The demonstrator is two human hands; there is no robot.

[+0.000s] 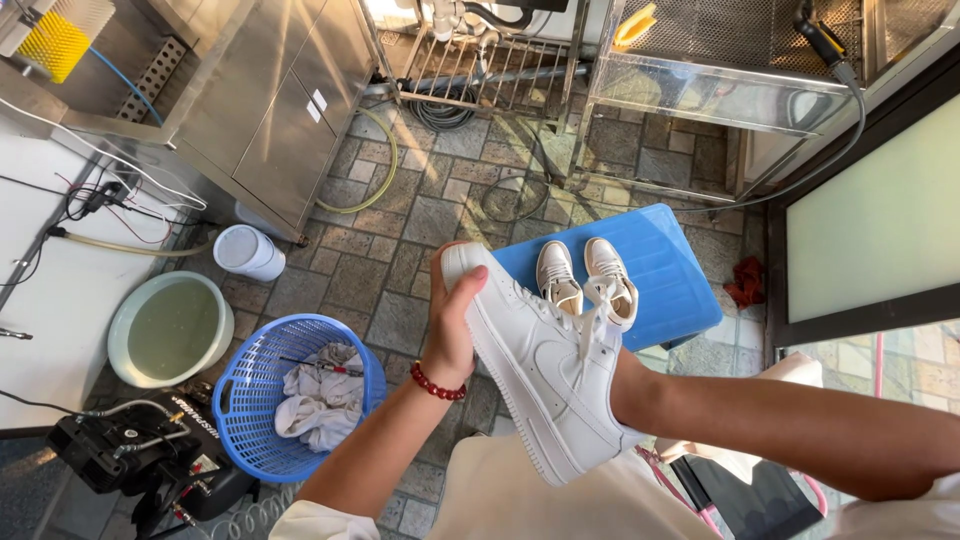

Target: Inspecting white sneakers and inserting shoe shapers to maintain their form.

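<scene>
Gripping white sneaker (540, 370) toe, left hand (452, 325) fingers wrapped; right hand inside, fingers hidden.

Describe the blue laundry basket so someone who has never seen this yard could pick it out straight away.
Start at the stone-paved floor, lower left of the white sneaker held in both hands. The blue basket sits there, round with slotted plastic walls and crumpled white cloths inside. Unlike the pale basin of water beside it, its sides are open lattice.
</scene>
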